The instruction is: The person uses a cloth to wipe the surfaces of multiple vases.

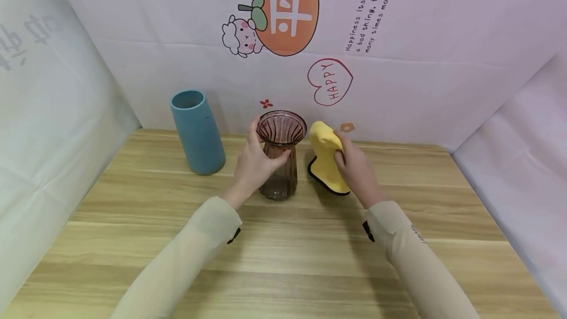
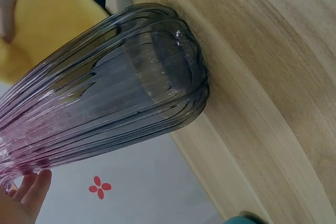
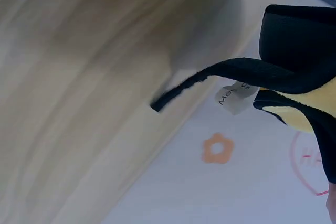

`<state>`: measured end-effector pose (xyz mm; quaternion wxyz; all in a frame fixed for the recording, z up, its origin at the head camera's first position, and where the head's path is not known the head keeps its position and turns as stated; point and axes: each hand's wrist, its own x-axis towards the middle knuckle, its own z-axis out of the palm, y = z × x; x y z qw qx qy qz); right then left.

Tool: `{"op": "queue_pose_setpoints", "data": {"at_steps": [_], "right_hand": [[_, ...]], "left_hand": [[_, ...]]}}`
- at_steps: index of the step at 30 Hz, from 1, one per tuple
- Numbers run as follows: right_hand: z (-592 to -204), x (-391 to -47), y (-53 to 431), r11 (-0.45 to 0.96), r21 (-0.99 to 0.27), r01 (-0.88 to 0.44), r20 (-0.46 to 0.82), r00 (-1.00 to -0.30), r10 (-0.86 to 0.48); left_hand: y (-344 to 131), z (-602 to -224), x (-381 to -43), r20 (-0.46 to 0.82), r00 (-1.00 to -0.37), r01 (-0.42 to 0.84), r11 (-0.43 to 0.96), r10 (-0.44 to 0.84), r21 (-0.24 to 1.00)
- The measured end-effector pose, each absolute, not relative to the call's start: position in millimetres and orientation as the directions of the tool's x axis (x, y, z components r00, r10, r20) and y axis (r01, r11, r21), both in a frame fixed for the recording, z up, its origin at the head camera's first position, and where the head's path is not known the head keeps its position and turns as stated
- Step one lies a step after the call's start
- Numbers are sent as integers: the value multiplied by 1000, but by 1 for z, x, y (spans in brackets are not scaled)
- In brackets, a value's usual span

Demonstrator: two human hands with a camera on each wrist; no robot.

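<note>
My left hand (image 1: 253,167) grips a ribbed glass vase (image 1: 281,174) just under its flared rim, thumb at the front and fingers on the far left side. The vase stands upright, pinkish at the top and greyish lower down. Seen in the left wrist view, the base of the vase (image 2: 173,72) is close over the wood. To its right, my right hand (image 1: 358,169) pinches the upper part of a yellow cloth (image 1: 328,159) with black edging, which hangs in folds. In the right wrist view, the black side of the cloth (image 3: 294,45) shows, with a white label (image 3: 237,97).
A tall blue vase (image 1: 199,137) stands at the back left of the wooden table (image 1: 283,270). White printed fabric (image 1: 177,63) rises right behind the table's back edge, and more white fabric hangs on both sides.
</note>
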<state>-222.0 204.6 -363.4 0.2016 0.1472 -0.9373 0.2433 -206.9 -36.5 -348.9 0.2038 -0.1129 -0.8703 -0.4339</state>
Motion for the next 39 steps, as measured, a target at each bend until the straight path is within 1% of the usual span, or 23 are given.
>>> {"op": "queue_pose_setpoints", "data": {"at_steps": [5, 10, 13, 15, 17, 19, 21, 22, 24, 29, 32, 35, 39], "right_hand": [[-348, -215, 185, 783, -456, -423, 540, -831, -134], [-346, -208, 164, 707, -469, -529, 598, -780, -187], [-351, -202, 157, 626, -537, -566, 563, -793, -234], [-355, -199, 156, 548, -628, -553, 513, -823, -243], [-357, -198, 157, 452, -731, -511, 453, -859, -238], [-357, -199, 159, 356, -809, -468, 414, -883, -220], [-354, -201, 160, 277, -868, -413, 368, -908, -202], [-353, -202, 160, 260, -880, -397, 355, -914, -196], [-351, -204, 159, 248, -890, -382, 342, -920, -190], [-357, -207, 150, 330, -842, -426, 355, -899, -255], [-361, -209, 143, 312, -850, -425, 345, -896, -280], [-364, -211, 139, 305, -866, -396, 317, -907, -278], [-365, -214, 138, 358, -852, -381, 270, -907, -323]], "left_hand": [[-37, -347, -207, 424, -905, 363, 576, 32, 732], [-37, -347, -207, 436, -899, 384, 553, 41, 739], [-37, -347, -208, 427, -903, 387, 508, 43, 769], [-37, -347, -209, 409, -912, 379, 475, 44, 794], [-37, -347, -209, 390, -920, 368, 451, 48, 813], [-38, -346, -210, 380, -924, 361, 448, 51, 818], [-39, -346, -211, 375, -925, 359, 452, 58, 816], [-40, -346, -211, 371, -927, 356, 456, 61, 816], [-41, -346, -211, 368, -927, 356, 459, 67, 814], [-44, -346, -211, 370, -925, 368, 454, 90, 811], [-45, -346, -211, 360, -927, 368, 446, 105, 816], [-46, -346, -213, 335, -934, 355, 435, 127, 827], [-47, -344, -214, 281, -947, 321, 412, 156, 853]]}}
